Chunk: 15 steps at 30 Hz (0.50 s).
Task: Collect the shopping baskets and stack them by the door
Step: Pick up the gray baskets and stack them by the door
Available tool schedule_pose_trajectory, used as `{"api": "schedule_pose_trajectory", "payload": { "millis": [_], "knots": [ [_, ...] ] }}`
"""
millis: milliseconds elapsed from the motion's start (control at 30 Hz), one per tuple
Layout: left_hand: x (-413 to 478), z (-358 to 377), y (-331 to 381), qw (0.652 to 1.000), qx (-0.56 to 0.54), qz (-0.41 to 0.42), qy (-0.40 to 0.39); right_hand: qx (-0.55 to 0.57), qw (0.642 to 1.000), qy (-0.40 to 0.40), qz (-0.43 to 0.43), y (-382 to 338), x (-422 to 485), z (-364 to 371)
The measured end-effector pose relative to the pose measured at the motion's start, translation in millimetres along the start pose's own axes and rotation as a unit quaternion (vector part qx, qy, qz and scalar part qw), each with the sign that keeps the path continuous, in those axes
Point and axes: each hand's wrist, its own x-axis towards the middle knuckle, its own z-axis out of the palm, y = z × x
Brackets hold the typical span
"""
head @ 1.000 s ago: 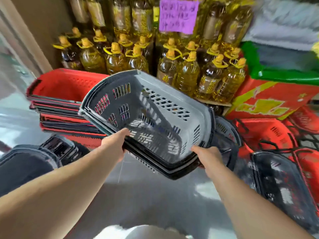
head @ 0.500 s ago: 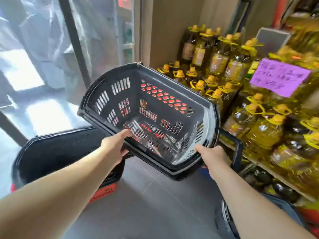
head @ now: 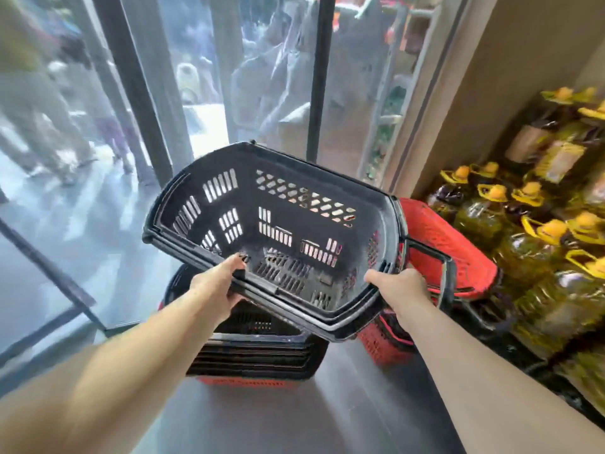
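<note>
I hold a nested pair of black shopping baskets [head: 294, 208] tilted toward me, in mid-air above the floor. My left hand [head: 217, 283] grips the near rim at its left side. My right hand [head: 397, 286] grips the near rim at its right corner, beside a black loop handle [head: 447, 273]. Directly below stands a stack of black baskets [head: 255, 355] on a red one, next to the glass door [head: 203, 77]. A stack of red baskets [head: 451, 244] stands to the right, partly hidden behind the held baskets.
Shelves of cooking-oil bottles [head: 530, 231] with yellow caps line the right side. A beige wall panel [head: 491, 93] rises behind them. Dark door frames [head: 131, 80] divide the glass; blurred people stand outside. Grey floor [head: 294, 417] lies in front of me.
The view has swung left from the oil shelves to the glass door. The held baskets have moved over the black stack by the door. My grip is unchanged.
</note>
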Motion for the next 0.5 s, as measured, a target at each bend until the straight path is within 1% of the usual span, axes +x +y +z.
{"api": "schedule_pose_trajectory", "payload": {
  "millis": [167, 367, 467, 500],
  "knots": [
    [28, -26, 6, 0.998, -0.044, -0.002, 0.036, -0.045, 0.996, -0.068, -0.026, -28, 18, 43],
    [46, -30, -5, 0.990, -0.074, -0.020, 0.119, -0.098, 0.982, -0.154, -0.039, -46, 55, 80],
    [51, -23, -15, 0.982, -0.062, -0.031, 0.174, -0.119, 0.973, -0.191, -0.044, -46, 78, 93],
    [51, -21, -19, 0.981, -0.064, -0.037, 0.181, -0.127, 0.969, -0.206, -0.044, -44, 85, 97]
  ]
}}
